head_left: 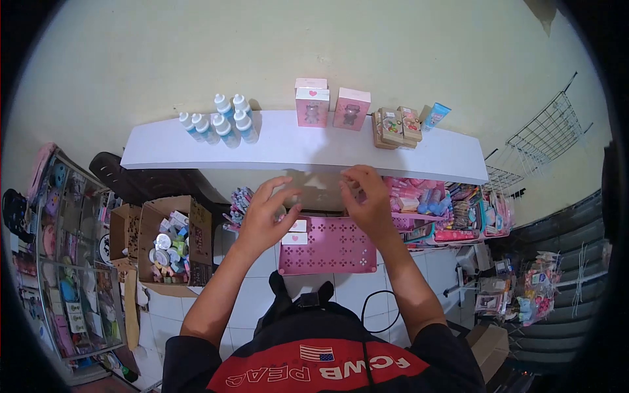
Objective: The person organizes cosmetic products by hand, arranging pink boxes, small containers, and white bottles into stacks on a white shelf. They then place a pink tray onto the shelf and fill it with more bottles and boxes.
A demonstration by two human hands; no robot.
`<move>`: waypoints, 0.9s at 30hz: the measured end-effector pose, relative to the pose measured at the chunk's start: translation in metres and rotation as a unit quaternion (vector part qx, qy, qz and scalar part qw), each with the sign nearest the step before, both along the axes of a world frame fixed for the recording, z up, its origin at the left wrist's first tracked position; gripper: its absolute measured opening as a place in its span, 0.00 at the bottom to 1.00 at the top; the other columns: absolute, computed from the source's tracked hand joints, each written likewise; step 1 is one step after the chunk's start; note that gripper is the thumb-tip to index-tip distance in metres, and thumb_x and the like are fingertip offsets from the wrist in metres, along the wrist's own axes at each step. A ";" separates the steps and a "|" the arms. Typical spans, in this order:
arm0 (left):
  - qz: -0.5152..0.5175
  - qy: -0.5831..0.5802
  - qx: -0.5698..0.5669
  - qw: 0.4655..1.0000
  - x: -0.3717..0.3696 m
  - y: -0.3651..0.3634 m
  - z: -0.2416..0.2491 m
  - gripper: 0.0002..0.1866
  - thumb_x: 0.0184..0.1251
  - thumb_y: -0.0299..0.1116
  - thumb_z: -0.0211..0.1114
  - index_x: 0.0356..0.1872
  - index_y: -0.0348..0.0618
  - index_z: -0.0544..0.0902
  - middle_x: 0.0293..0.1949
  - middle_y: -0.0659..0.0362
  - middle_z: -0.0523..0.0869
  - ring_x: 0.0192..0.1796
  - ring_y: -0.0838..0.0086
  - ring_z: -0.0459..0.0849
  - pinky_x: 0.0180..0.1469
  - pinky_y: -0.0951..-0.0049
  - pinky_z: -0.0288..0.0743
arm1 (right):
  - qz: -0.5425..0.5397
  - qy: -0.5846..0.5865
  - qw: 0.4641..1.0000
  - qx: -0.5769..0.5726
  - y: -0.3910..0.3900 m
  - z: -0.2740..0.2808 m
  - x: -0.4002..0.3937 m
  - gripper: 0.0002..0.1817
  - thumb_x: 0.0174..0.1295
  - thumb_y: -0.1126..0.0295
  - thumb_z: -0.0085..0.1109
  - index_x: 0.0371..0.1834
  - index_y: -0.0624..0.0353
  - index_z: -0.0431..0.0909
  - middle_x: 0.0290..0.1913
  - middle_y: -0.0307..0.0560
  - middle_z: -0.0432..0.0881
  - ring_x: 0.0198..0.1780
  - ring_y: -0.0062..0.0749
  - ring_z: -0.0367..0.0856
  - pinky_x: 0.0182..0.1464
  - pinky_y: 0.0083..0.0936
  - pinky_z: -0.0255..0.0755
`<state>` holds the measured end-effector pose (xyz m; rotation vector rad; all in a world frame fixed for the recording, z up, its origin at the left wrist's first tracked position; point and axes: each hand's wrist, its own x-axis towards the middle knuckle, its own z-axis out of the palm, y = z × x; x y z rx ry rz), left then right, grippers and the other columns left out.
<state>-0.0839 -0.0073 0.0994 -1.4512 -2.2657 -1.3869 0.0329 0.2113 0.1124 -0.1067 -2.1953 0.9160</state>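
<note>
You've got a plain, pale wall (pixel 262 39) with a long white shelf (pixel 282 147) running across it, and white tiles (pixel 249 308) for a floor. Off to your left there's a glass case (pixel 72 262) full of stuff plus a dark chair (pixel 114 164) tucked by the shelf, while over on your right a wire rack (pixel 547 131) hangs near a dark, ribbed metal shutter (pixel 576 242).

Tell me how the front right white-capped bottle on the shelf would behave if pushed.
The bottle is tall and narrow, so a push near its cap would probably tip it. Its rounded sides suggest it could roll on the flat shelf once down. Other bottles stand close by, so it might knock one over.
</note>
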 end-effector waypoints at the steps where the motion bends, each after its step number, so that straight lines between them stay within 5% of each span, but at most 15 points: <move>1: 0.004 -0.010 0.011 1.000 0.000 0.003 0.003 0.16 0.65 0.28 0.75 0.54 0.42 0.87 0.62 0.47 0.82 0.64 0.50 0.82 0.65 0.57 0.76 | -0.002 0.012 1.000 0.005 0.004 0.005 -0.002 0.13 0.63 0.79 0.69 0.50 0.61 0.84 0.48 0.50 0.85 0.41 0.35 0.84 0.44 0.29 0.79; 17: 0.064 -0.100 0.055 0.991 0.009 0.019 0.026 0.13 0.69 0.24 0.71 0.53 0.38 0.86 0.55 0.49 0.87 0.59 0.60 0.86 0.64 0.64 0.76 | 0.008 0.052 0.989 0.138 0.038 0.071 -0.086 0.14 0.64 0.68 0.68 0.51 0.58 0.85 0.47 0.51 0.83 0.50 0.47 0.84 0.51 0.40 0.80; 20: 0.057 -0.065 0.086 0.993 -0.022 0.042 0.036 0.16 0.67 0.25 0.72 0.56 0.39 0.85 0.55 0.50 0.87 0.59 0.61 0.85 0.65 0.64 0.75 | -0.012 0.051 0.976 0.212 0.043 0.090 -0.099 0.14 0.62 0.68 0.69 0.50 0.57 0.85 0.46 0.49 0.83 0.48 0.46 0.84 0.49 0.40 0.81; 22: 0.094 -0.029 0.107 0.989 -0.042 0.062 0.036 0.20 0.66 0.27 0.73 0.58 0.37 0.83 0.55 0.47 0.85 0.60 0.53 0.84 0.65 0.60 0.76 | -0.031 0.025 0.979 0.202 0.045 0.100 -0.106 0.12 0.62 0.70 0.69 0.49 0.58 0.86 0.45 0.49 0.85 0.48 0.47 0.85 0.52 0.40 0.80; 27: 0.148 0.008 0.131 0.980 -0.066 0.114 0.030 0.38 0.57 0.33 0.80 0.71 0.44 0.75 0.65 0.42 0.75 0.67 0.45 0.75 0.69 0.54 0.72 | -0.020 0.062 0.974 0.216 0.065 0.113 -0.117 0.12 0.62 0.69 0.69 0.47 0.60 0.86 0.46 0.50 0.86 0.48 0.49 0.84 0.54 0.40 0.79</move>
